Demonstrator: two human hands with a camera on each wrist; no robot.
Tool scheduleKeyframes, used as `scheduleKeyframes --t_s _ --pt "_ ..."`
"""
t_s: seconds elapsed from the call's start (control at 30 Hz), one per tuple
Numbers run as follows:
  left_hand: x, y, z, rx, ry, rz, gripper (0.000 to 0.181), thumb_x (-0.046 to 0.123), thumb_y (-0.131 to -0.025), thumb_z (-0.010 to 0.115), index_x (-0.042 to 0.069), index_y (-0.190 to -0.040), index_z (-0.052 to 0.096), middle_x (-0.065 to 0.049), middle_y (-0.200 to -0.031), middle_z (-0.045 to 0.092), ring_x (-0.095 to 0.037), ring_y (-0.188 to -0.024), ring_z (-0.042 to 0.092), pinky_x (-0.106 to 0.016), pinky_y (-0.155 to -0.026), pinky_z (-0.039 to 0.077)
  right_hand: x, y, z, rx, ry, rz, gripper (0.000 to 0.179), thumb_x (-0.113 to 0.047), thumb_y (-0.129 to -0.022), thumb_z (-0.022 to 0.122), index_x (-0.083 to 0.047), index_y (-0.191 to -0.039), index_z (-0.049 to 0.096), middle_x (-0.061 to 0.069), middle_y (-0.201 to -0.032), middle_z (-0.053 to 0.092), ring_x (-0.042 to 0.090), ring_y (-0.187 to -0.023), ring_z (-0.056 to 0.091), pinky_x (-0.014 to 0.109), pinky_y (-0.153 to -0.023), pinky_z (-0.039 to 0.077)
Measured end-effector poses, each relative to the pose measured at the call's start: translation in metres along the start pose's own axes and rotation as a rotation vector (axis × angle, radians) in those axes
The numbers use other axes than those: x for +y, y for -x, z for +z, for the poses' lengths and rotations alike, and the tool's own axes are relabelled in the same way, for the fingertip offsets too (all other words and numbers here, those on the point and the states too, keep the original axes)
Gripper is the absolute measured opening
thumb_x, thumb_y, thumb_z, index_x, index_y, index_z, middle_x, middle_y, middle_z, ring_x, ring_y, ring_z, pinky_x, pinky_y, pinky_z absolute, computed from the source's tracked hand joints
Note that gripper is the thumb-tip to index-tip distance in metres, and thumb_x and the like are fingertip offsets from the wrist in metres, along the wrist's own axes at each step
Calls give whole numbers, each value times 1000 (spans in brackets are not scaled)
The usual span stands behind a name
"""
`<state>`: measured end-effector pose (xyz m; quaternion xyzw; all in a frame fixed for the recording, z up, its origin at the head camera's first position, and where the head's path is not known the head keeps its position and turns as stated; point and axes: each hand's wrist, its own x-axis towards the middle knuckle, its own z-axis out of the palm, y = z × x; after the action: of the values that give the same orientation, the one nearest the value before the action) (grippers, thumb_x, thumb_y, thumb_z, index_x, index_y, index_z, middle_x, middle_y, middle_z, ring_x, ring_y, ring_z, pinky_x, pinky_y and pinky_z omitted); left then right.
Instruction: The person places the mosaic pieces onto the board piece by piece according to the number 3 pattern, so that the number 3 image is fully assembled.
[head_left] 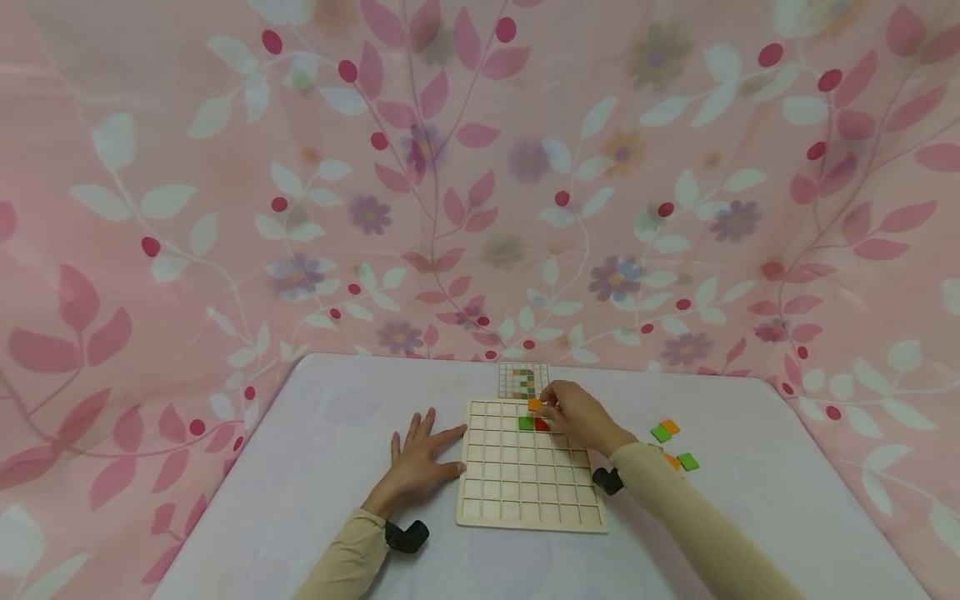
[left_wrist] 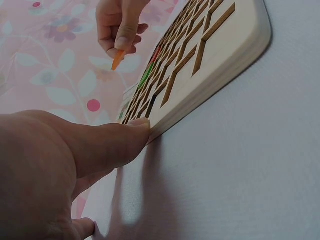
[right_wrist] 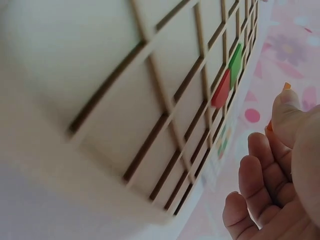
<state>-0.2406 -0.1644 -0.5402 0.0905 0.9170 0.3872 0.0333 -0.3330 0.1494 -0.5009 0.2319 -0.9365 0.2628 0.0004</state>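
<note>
Fingers of the left hand (head_left: 416, 467) spread against the edge of the gridded board (head_left: 519, 475). Beyond the fingers of the right hand (head_left: 577, 412) lies a patterned card (head_left: 517, 380); they pinch an orange tile (head_left: 535, 405) near the board's green tile (head_left: 527, 423) and red tile (right_wrist: 221, 90).

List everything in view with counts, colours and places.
Tabletop: 1, white, foreground
Floral backdrop: 1, pink, behind tabletop
Gridded board: 1, pale wood, on tabletop
Pattern card: 1, white, coloured squares, beyond board
Placed tiles: 2, green and red, on board
Held tile: 1, orange, near board's far edge
Loose tiles: at least 4, green and orange, right of board
Wrist cameras: 2, black, one per wrist
Sleeves: 2, beige, forearms
Left grip: 1, bare, touching board
Right grip: 1, bare, pinching held tile
</note>
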Motion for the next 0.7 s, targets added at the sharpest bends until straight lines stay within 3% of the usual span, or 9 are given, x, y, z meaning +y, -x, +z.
scheduleKeyframes --t_s 0.17,0.33,0.5,0.7 --pt "1 2 0 5 14 25 63 29 -89 80 16 -148 63 -34 -172 17 -55 -161 1 -80 -119 -13 -9 -8 6 -17 5 -20 18 -22 -102 73 -7 -111 70 4 -106 68 17 -97 60 35 -87 58" --pt "1 0 1 -3 15 4 63 28 -90 80 17 -149 63 -31 -174 16 -54 -162 0 -79 -120 -12 -16 -13 13 -32 30 -78 15 -22 -104 70 -8 -108 70 6 -112 67 23 -109 60 41 -93 57" --pt "1 -2 2 -10 1 -14 62 27 -90 81 18 -149 63 -30 -174 16 -53 -163 0 -78 -121 -11 -18 -14 20 -47 54 -118 12 -18 -106 64 -8 -108 70 7 -116 67 23 -110 60 43 -97 56" --pt "0 -2 1 -7 -1 -23 61 28 -90 82 20 -148 64 -29 -175 16 -51 -163 1 -78 -121 -11 -20 -14 23 -36 55 -163 10 -11 -104 63 -5 -107 70 9 -114 68 24 -105 60 43 -93 56"
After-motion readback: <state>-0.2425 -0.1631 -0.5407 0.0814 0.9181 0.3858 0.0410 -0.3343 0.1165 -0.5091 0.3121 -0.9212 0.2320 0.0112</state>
